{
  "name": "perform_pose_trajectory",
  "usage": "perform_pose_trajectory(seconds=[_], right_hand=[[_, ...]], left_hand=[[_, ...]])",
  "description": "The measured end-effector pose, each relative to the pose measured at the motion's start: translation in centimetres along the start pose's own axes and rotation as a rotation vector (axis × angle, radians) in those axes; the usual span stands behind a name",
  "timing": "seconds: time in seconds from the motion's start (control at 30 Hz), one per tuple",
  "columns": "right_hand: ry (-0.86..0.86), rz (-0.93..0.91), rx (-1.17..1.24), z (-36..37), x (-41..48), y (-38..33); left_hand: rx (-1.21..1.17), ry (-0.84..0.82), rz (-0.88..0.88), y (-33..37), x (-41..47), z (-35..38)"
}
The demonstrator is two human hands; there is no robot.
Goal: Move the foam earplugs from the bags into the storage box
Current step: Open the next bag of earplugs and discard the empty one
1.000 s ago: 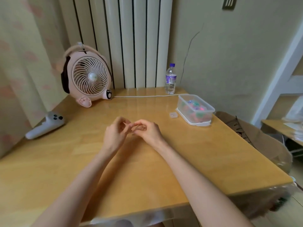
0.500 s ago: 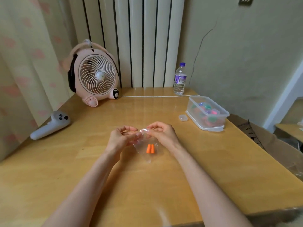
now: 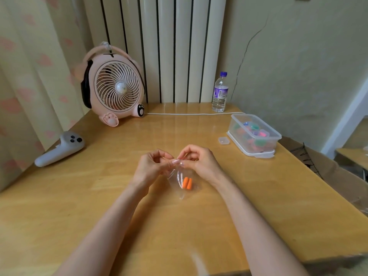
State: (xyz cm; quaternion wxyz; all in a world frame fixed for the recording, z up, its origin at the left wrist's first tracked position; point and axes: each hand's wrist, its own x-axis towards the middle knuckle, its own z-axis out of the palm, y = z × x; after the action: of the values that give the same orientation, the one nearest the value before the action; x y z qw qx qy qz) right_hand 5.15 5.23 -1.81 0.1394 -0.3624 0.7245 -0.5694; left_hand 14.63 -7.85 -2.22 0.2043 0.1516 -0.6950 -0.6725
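Note:
A small clear plastic bag (image 3: pixel 180 187) hangs over the middle of the wooden table (image 3: pixel 99 196), with two orange foam earplugs (image 3: pixel 187 183) inside it. My left hand (image 3: pixel 149 166) and my right hand (image 3: pixel 199 161) both pinch the bag's top edge, fingertips close together. At the right side of the table stands the clear storage box (image 3: pixel 255 134), holding several coloured earplug cases. A tiny clear lidded case (image 3: pixel 223 140) lies just left of the box.
A pink desk fan (image 3: pixel 114 90) stands at the back left, its white cable (image 3: pixel 189 114) running along the back edge. A water bottle (image 3: pixel 219 93) stands at the back. A white controller (image 3: pixel 59 149) lies at the left. A cardboard box (image 3: pixel 328 172) sits beyond the right edge.
My hands have lifted slightly and the bag with the orange earplugs has come into sight under them. The view has tilted and shifted, so the box sits further right.

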Motion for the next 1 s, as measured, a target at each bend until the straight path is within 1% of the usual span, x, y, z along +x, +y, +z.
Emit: perform_pose_trajectory(seconds=[0.07, 0.1, 0.27, 0.33, 0.47, 0.63, 0.7, 0.77, 0.83, 0.9, 1.0], right_hand=[[0.056, -0.002, 0.027, -0.45, 0.08, 0.03], [0.059, -0.004, 0.048, -0.65, 0.07, 0.03], [-0.085, -0.034, 0.077, -0.57, -0.17, -0.16], [-0.109, -0.031, 0.091, -0.51, -0.22, -0.25], [-0.056, -0.002, 0.096, -0.57, -0.25, -0.27], [-0.002, 0.012, 0.051, -0.95, -0.28, -0.12], [0.016, 0.001, -0.026, -1.02, -0.29, 0.09], [0.025, -0.006, -0.077, -1.02, -0.29, 0.2], [0.024, -0.004, -0.008, -0.99, -0.32, 0.0], [0.026, -0.003, 0.093, -1.08, -0.33, -0.28], [0.009, -0.006, 0.172, -1.07, -0.53, -0.56]], left_hand=[[0.011, -0.042, 0.004, 0.11, 0.02, -0.17], [0.02, -0.045, 0.009, 0.12, 0.06, -0.26], [0.067, -0.024, 0.044, 0.03, 0.11, -0.38], [0.085, -0.02, 0.069, 0.07, 0.1, -0.36], [0.153, -0.048, 0.165, 0.17, 0.05, -0.15], [0.382, -0.049, 0.286, -0.17, 0.28, -0.35], [0.389, -0.005, 0.319, -0.19, 0.35, -0.51], [0.349, 0.02, 0.317, 0.0, 0.32, -0.7], [0.34, -0.03, 0.322, 0.12, 0.27, -0.74], [0.414, -0.089, 0.347, 0.07, 0.17, -0.52], [0.513, -0.098, 0.374, -0.1, 0.14, -0.22]])
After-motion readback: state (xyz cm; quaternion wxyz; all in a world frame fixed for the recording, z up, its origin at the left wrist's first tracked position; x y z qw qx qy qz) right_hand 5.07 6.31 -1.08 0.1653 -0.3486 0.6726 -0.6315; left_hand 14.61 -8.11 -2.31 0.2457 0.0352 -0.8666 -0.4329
